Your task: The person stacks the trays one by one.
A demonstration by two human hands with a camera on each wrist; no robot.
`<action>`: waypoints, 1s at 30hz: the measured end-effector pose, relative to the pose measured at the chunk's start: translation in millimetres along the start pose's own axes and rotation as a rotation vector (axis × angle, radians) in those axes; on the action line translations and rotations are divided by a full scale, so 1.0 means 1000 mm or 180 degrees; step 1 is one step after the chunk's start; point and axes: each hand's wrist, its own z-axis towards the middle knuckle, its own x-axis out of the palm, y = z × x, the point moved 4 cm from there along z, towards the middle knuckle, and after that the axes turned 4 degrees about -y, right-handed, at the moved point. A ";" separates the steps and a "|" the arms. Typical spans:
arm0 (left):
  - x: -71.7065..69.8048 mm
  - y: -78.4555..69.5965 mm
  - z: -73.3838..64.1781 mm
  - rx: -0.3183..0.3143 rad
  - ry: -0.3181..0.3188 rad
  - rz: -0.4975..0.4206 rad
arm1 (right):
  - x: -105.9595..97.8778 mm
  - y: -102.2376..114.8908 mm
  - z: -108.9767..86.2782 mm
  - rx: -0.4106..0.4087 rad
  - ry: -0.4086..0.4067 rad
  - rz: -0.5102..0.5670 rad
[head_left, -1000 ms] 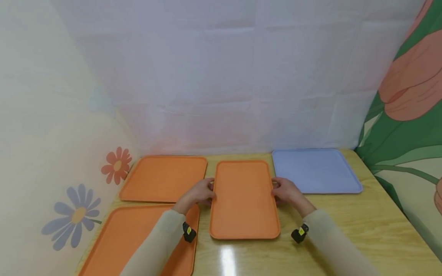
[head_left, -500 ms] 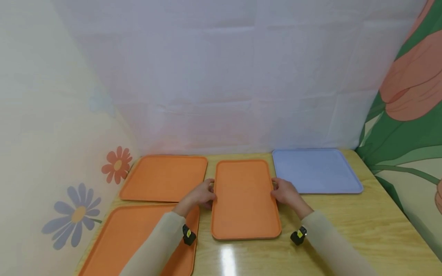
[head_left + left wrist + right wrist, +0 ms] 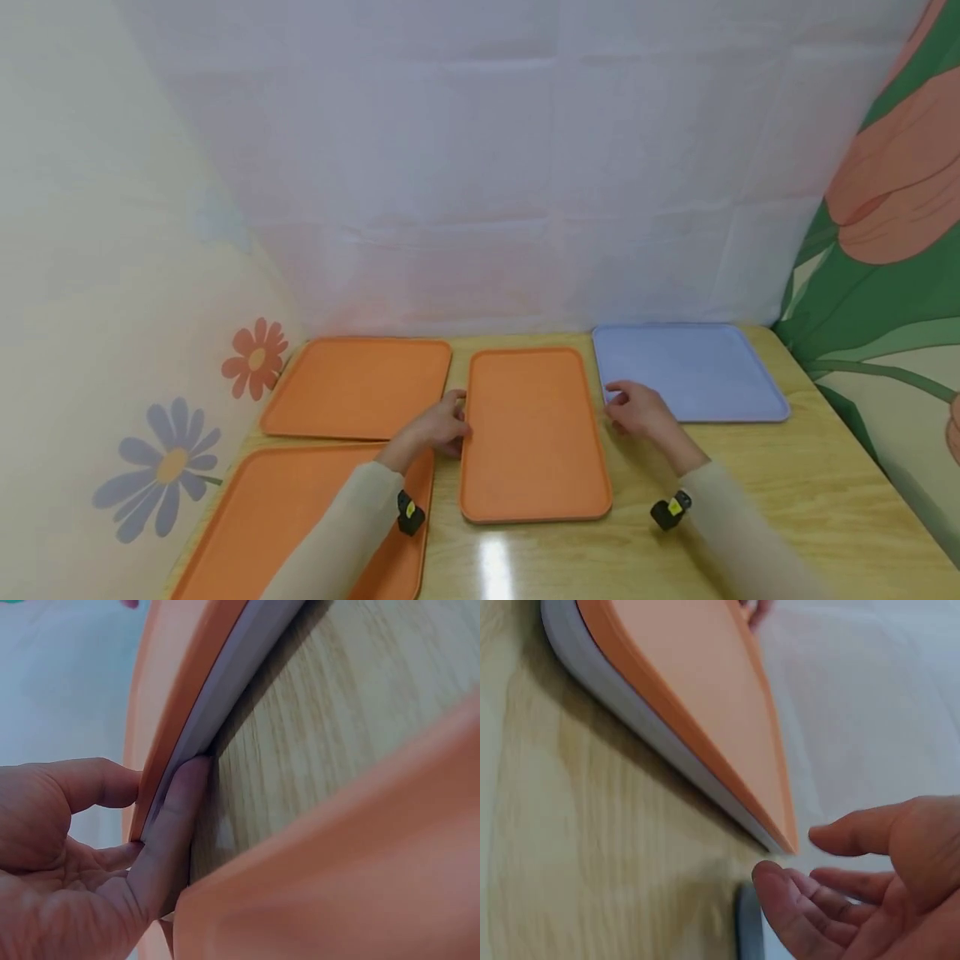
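In the middle of the table an orange tray [image 3: 534, 433] lies lengthwise on top of a lavender-grey tray [image 3: 622, 705], whose side shows under the orange rim in the wrist views. My left hand [image 3: 438, 423] holds the stack's left edge. One fingertip touches the orange rim and another finger lies along the lower tray's side, down at the tabletop. My right hand [image 3: 637, 412] is off the stack's right edge, its fingers loosely bent with nothing between them. It hovers by the near left corner of a blue tray [image 3: 693, 375].
Two more orange trays lie at the left: one at the back [image 3: 356, 387], one in front [image 3: 315, 500] partly under my left sleeve. The wooden table [image 3: 787, 500] meets a white cloth backdrop [image 3: 450, 208]. Flower-painted walls [image 3: 75, 333] flank both sides.
My right hand has let go of the central stack's right edge and moved slightly right. My left hand stays at the left edge. The stack has shifted only very slightly right.
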 end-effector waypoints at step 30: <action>0.003 -0.001 -0.002 -0.0003 -0.0157 0.0034 | -0.146 -0.108 -0.020 0.0186 -0.0456 -0.0247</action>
